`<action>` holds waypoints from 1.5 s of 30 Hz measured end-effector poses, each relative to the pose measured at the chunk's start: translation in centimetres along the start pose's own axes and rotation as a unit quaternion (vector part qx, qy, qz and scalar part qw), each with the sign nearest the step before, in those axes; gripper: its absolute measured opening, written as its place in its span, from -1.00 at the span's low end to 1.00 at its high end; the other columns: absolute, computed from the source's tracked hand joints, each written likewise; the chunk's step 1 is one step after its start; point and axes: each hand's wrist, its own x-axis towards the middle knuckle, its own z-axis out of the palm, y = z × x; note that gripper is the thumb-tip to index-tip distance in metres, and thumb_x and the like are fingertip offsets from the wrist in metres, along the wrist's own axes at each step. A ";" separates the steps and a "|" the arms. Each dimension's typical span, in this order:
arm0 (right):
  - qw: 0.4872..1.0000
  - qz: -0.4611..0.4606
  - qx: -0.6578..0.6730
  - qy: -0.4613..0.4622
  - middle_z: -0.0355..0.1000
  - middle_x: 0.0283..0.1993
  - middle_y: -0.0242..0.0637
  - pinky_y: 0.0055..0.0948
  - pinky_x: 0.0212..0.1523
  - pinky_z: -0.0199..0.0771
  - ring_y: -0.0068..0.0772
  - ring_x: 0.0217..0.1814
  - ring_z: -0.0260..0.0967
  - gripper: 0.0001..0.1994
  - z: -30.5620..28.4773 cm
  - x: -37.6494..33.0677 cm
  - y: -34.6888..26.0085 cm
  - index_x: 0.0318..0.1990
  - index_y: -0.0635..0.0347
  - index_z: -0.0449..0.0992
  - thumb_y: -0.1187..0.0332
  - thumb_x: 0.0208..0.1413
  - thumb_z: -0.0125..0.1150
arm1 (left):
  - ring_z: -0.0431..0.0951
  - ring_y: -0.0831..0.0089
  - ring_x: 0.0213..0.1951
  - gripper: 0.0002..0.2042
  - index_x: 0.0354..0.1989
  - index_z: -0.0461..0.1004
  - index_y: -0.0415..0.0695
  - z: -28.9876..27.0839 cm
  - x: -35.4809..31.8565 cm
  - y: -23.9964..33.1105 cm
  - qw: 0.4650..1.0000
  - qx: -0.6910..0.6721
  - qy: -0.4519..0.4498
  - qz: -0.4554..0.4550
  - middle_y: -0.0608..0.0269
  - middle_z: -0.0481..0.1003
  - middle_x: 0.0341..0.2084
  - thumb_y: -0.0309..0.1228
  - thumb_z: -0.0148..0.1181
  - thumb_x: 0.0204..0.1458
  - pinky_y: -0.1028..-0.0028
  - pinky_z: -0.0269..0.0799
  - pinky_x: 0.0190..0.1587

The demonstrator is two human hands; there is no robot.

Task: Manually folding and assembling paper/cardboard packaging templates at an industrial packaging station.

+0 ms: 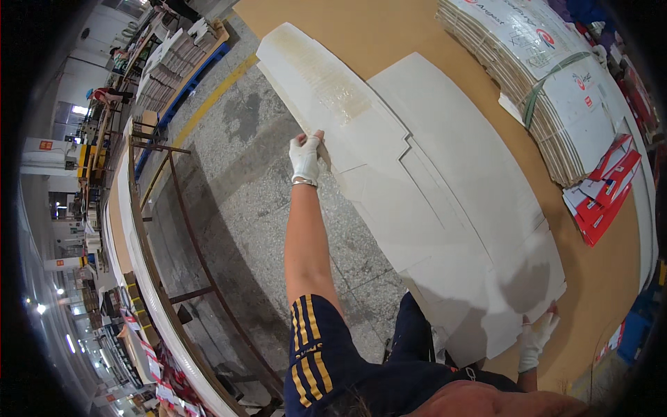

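A large white die-cut cardboard sheet [445, 236] lies across a brown board-topped table [389, 28], with slits, crease lines and a yellowish glossy patch at its far end. My left hand [306, 156], in a white glove with bare fingertips, is closed on its left edge. My right hand [537, 342], gloved the same way, is at the sheet's near right corner, its fingers against the edge; part of its grip is hard to see. The sheet seems made of overlapping layers, with a stepped edge along the middle.
Strapped bundles of folded cartons [542, 83] stand on the table's far right, with red printed packets [604, 191] beside them. A metal-framed table [187, 229] is to the left across a speckled floor. Carton stacks [174, 66] rest on a blue pallet farther off. A person [108, 94] is in the distance.
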 end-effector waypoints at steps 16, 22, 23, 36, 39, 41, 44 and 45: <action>0.830 -0.480 -0.085 -0.270 0.09 0.35 -0.04 0.11 0.36 -0.08 0.03 0.41 -0.02 -0.08 1.2 -5.7 -5.5 0.18 0.16 0.26 0.20 -0.54 0.47 | 0.41 0.58 -0.25 -0.72 0.00 0.38 -0.26 -9.2 -28.7 -7.2 0.983 0.181 -0.041 0.012 0.27 0.43 -0.22 -0.55 0.13 0.10 0.57 0.35 -0.19; 0.820 -0.511 -0.117 -0.229 0.15 0.34 -0.11 0.06 0.33 0.00 -0.04 0.37 0.08 -0.23 1.2 -7.5 -3.9 0.16 0.19 0.28 0.23 -0.35 0.38 | 0.45 0.48 -0.28 -0.75 -0.11 0.43 -0.17 -7.6 -35.6 -4.3 0.950 0.245 -0.098 0.168 0.24 0.43 -0.28 -0.64 0.13 0.02 0.51 0.39 -0.18; 0.810 -0.542 -0.130 -0.182 0.14 0.35 -0.12 0.04 0.34 0.00 -0.05 0.37 0.08 -0.27 1.5 -7.8 -3.2 0.17 0.20 0.28 0.23 -0.28 0.34 | 0.47 0.41 -0.28 -0.76 -0.13 0.44 -0.17 -7.4 -36.7 -4.1 0.924 0.278 -0.142 0.222 0.19 0.45 -0.29 -0.65 0.12 0.00 0.48 0.41 -0.18; 0.763 -0.590 -0.077 -0.251 0.15 0.33 -0.13 -0.01 0.37 -0.02 -0.14 0.42 0.02 -0.41 0.8 -6.7 0.2 0.15 0.22 0.31 0.27 -0.09 0.29 | 0.47 0.20 -0.28 -0.69 -0.26 0.47 -0.16 -5.8 -53.1 -6.4 0.646 0.177 -0.602 0.435 0.18 0.46 -0.29 -0.52 0.23 -0.28 0.29 0.42 -0.20; 0.808 -0.560 0.055 -0.175 0.36 0.12 -0.11 -0.12 0.25 0.23 -0.16 0.24 0.27 -0.58 1.7 -7.7 1.0 0.08 0.21 0.39 0.40 -0.01 0.16 | 0.47 0.21 -0.24 -0.64 -0.21 0.46 -0.14 -4.8 -54.3 -7.2 0.569 0.181 -0.629 0.498 0.17 0.46 -0.24 -0.49 0.27 -0.31 0.29 0.41 -0.15; 0.859 -0.466 0.093 -0.188 0.42 -0.02 -0.10 -0.19 0.12 0.35 -0.16 0.11 0.37 -0.64 1.0 -9.1 0.3 0.02 0.21 0.43 0.44 0.01 0.11 | 0.46 0.20 -0.19 -0.65 -0.23 0.45 -0.12 -4.1 -54.2 -7.6 0.537 0.220 -0.602 0.548 0.17 0.44 -0.23 -0.47 0.27 -0.30 0.29 0.40 -0.12; 0.905 -0.366 0.160 -0.145 0.48 -0.23 -0.10 -0.27 -0.12 0.49 -0.14 -0.13 0.49 -0.72 1.4 -10.4 0.1 -0.07 0.20 0.48 0.50 0.01 0.05 | 0.51 0.16 -0.23 -0.70 -0.15 0.43 -0.17 -3.8 -54.0 -9.2 0.633 0.246 -0.578 0.452 0.19 0.48 -0.26 -0.45 0.23 -0.11 0.32 0.44 -0.17; 0.906 -0.367 0.189 -0.089 0.48 -0.31 -0.10 -0.29 -0.22 0.52 -0.13 -0.23 0.51 -0.74 2.3 -10.2 0.5 -0.12 0.20 0.50 0.53 0.00 0.04 | 0.54 0.20 -0.24 -0.72 -0.09 0.42 -0.21 -3.8 -54.3 -9.6 0.703 0.264 -0.563 0.346 0.20 0.51 -0.24 -0.43 0.20 0.00 0.35 0.46 -0.18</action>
